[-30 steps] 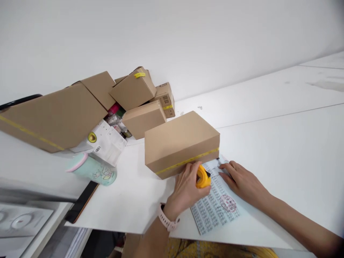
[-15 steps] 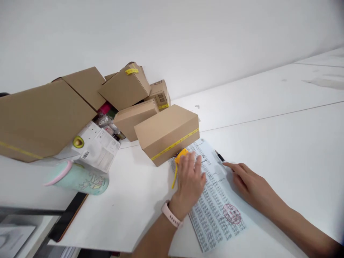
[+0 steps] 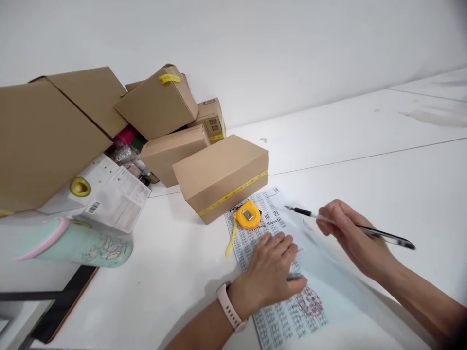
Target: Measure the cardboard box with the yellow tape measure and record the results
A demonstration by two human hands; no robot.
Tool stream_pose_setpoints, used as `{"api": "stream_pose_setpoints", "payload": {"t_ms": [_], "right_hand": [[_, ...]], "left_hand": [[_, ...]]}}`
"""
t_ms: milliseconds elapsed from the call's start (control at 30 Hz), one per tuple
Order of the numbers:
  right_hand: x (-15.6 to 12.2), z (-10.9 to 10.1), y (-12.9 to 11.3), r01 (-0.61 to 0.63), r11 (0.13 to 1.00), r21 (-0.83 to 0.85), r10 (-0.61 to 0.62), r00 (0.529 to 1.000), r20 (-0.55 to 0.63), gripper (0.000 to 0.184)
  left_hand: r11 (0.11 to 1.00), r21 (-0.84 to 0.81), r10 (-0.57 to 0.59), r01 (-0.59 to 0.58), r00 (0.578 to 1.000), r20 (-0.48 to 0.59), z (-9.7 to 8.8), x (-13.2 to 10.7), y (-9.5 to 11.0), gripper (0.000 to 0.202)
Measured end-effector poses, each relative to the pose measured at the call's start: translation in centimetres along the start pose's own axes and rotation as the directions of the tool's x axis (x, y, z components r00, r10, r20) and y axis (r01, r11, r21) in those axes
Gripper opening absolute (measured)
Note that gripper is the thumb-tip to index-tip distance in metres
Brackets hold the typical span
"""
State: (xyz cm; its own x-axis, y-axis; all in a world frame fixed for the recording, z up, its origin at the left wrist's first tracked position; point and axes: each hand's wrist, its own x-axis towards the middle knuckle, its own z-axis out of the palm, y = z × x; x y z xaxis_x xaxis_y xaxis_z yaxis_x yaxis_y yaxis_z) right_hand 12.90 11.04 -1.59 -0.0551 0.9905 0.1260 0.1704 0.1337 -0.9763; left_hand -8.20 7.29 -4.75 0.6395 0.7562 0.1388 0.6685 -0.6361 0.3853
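Pen [image 3: 305, 212], right of tape measure [image 3: 248, 216], seems light, stiff; hold near nib [image 3: 288, 207]; right hand [image 3: 350, 236] clamps it, left hand [image 3: 272, 272] thumb apart

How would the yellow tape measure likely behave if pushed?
The yellow tape measure would probably slide rather than roll, lying on its broad side. Its thin yellow strip, sticking out past the case, would likely trail along.

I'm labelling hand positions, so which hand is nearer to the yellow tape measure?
Left. The left hand rests on the printed sheet, just on the near side of the tape measure; the right hand is farther off, to its right, holding a pen.
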Motion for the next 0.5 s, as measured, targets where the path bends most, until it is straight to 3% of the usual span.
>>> {"api": "stream_pose_setpoints", "payload": {"t_ms": [100, 200, 333, 500], "right_hand": [[1.2, 2.2, 0.5, -0.155, 0.963, 0.221, 0.116, 0.977, 0.176, 0.048], [2.0, 3.6, 1.4, -0.250, 0.945, 0.212, 0.207, 0.957, 0.205, 0.046], [2.2, 4.0, 2.6, -0.146, 0.989, 0.017, 0.145, 0.988, 0.054, 0.040], [2.2, 3.9, 3.4, -0.121, 0.993, 0.011, 0.119, 0.988, 0.101, 0.043]], "left_hand": [[1.000, 0.013, 0.006, -0.005, 1.000, -0.019, 0.1, -0.1, 0.0, 0.061], [1.000, 0.019, 0.017, -0.016, 0.999, -0.044, 0.4, -0.3, 0.0, 0.061], [0.999, -0.003, 0.048, -0.049, 0.993, -0.109, 0.6, 0.0, -0.2, 0.054], [0.998, -0.060, 0.006, -0.020, 0.976, -0.218, 0.4, 0.4, -0.5, 0.025]]}}
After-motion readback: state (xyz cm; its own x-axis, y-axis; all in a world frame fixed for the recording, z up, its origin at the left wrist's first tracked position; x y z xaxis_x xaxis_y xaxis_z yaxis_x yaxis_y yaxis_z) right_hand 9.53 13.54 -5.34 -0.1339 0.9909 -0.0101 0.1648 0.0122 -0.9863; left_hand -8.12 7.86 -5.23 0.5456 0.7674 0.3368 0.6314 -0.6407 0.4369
